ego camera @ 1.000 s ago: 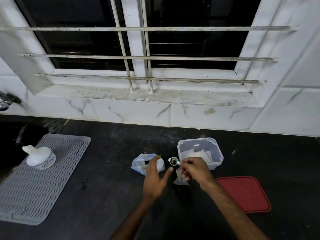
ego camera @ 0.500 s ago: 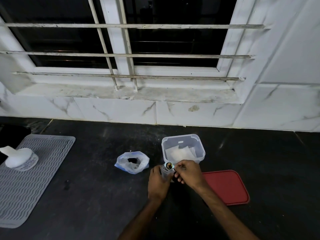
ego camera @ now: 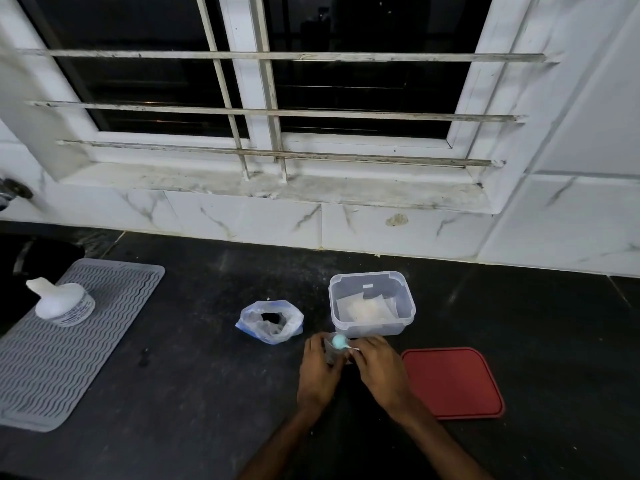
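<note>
**Spoon tipped over a pouch, just in front of the container**

Both hands meet on the black stone counter (ego camera: 207, 393) just in front of the clear rectangular plastic container (ego camera: 367, 329), close to its near left corner. The left hand (ego camera: 318, 370) has its fingers curled round a small clear plastic pouch (ego camera: 333, 355) and holds it upright between thumb and fingers. The right hand (ego camera: 377, 370) pinches the pale handle of a small light-blue measuring spoon (ego camera: 339, 341) — the bowl is turned so that its rounded back faces the camera, right at the pouch's mouth. What the pouch holds is too small and dim to tell, beyond a dark patch low down.

The container stands open, with flat white packets lying in it. A flat red plastic lid (ego camera: 453, 382) lies on the counter to the container's front right, just beside the right hand. To the container's left, near but apart, sits a crumpled blue-and-clear plastic bag (ego camera: 270, 323), its mouth open on something dark. Well to the container's left — towards the counter's far end — a grey ribbed silicone mat (ego camera: 86, 358) carries 1 white round jar (ego camera: 64, 304) with a printed band round its side. Behind the container, white marble-patterned wall tiles (ego camera: 242, 220) rise to a stained sill and a barred window (ego camera: 270, 112) with dark panes.
</note>
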{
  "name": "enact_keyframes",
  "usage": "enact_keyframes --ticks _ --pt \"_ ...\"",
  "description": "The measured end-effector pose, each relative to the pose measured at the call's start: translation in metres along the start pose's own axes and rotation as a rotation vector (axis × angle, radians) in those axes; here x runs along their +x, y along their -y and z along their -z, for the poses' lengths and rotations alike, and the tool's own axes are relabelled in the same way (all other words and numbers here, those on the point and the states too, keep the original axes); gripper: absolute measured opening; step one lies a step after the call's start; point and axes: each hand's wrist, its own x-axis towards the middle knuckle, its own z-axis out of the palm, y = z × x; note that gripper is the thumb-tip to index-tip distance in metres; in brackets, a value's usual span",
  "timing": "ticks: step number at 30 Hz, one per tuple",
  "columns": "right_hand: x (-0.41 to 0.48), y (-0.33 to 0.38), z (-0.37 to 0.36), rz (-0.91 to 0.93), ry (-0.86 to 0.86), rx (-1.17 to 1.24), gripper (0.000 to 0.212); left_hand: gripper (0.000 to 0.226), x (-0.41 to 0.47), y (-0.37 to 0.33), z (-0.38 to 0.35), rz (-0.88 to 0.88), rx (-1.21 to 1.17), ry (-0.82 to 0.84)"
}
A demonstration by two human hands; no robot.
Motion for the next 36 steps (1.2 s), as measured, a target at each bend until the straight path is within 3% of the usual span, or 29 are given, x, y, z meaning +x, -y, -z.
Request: enact_keyframes --ticks 7,16,22,28,32,36 --pt "0.009 0.002 0.005 -0.508 -0.069 0.652 0.006 0.044 0.007 0.001 0.0 -0.072 0.032 -0.009" --pt "0.011 0.012 0.01 -0.631 -0.118 0.911 0.005 0.076 0.012 0.009 0.011 -0.117 0.013 0.033" --pt "0.015 0.004 0.011 -0.596 -0.135 0.763 0.007 0.062 0.021 0.014 0.039 -0.19 0.031 -0.035" --pt "0.004 0.005 0.0 -0.201 0.026 0.194 0.02 0.047 0.037 0.026 0.037 -0.155 0.13 0.211" --pt "0.0 0.01 -0.008 -0.194 0.077 0.084 0.018 0.034 0.039 0.028 0.028 -0.202 0.18 0.23" --pt "-0.001 0.016 -0.007 -0.324 -0.077 0.236 0.014 0.026 0.042 0.032 0.027 -0.219 0.19 0.215"
